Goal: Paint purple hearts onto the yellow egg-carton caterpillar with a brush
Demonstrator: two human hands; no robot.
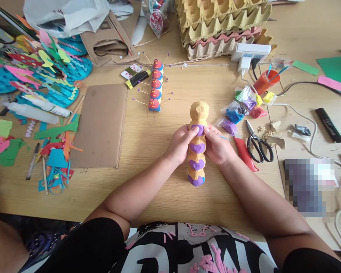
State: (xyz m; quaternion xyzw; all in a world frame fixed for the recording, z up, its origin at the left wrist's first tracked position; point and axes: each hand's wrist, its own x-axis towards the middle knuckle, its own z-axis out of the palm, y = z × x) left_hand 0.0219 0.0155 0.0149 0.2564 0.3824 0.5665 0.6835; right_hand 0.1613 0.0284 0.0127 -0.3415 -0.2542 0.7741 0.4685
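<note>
Upright in front of me is an orange-yellow egg-carton strip (197, 156) with several purple clay patches down its bumpy front. My left hand (178, 144) grips it from the left, thumb pressed on the upper purple patch. From the other side my right hand (219, 145) closes on the same strip, its thumb at that patch's edge. A thin blue stick (224, 138) shows by my right fingers; whether they hold it I cannot tell. Farther back stands a finished-looking caterpillar figure (155, 87) in red and blue, with purple-tipped sticks along its sides.
Scissors (259, 144), a red-handled cutter (246, 154) and bagged clay (235, 112) lie to the right. Behind them are an orange cup (266, 82), a power strip (252, 51) and stacked egg trays (221, 26). Leftward are brown cardboard (99, 125) and paper scraps (57, 158).
</note>
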